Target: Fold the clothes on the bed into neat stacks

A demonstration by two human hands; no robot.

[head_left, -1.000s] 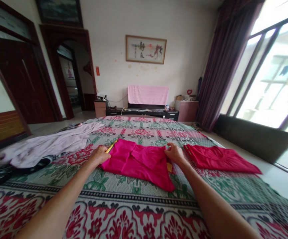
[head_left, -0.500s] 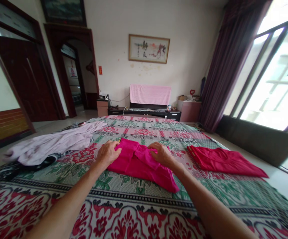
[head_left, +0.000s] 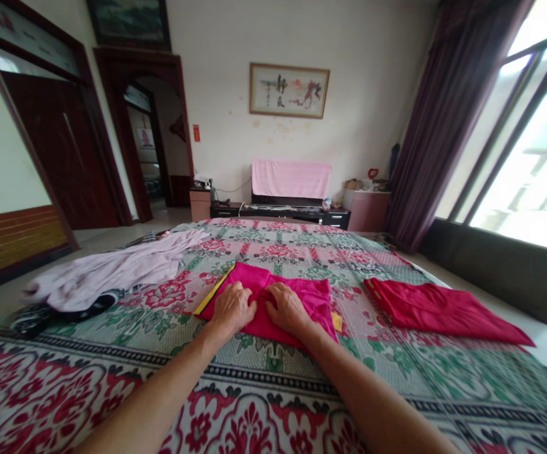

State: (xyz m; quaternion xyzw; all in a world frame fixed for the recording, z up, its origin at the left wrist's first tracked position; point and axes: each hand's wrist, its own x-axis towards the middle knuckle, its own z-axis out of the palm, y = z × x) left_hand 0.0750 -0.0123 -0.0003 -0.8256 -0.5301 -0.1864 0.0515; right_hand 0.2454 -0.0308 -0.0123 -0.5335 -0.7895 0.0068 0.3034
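A folded magenta garment (head_left: 308, 293) with a yellow trim edge lies in the middle of the patterned bedspread (head_left: 273, 391). My left hand (head_left: 232, 309) rests on its left half with fingers curled down onto the cloth. Close beside it, my right hand (head_left: 286, 308) presses on the garment's middle, fingers bent onto the fabric. The two hands almost touch. Whether they pinch a fold or just press is hidden by the fingers.
A second folded red garment (head_left: 438, 307) lies to the right near the bed's edge. A pale lilac garment (head_left: 112, 271) is spread at the left over a dark item (head_left: 41, 318). Beyond the bed stand a low cabinet (head_left: 292, 214), a doorway and a large window.
Both hands have moved inward from the garment's outer edges to its middle, and the garment now lies narrower, with its yellow edge showing at the left.
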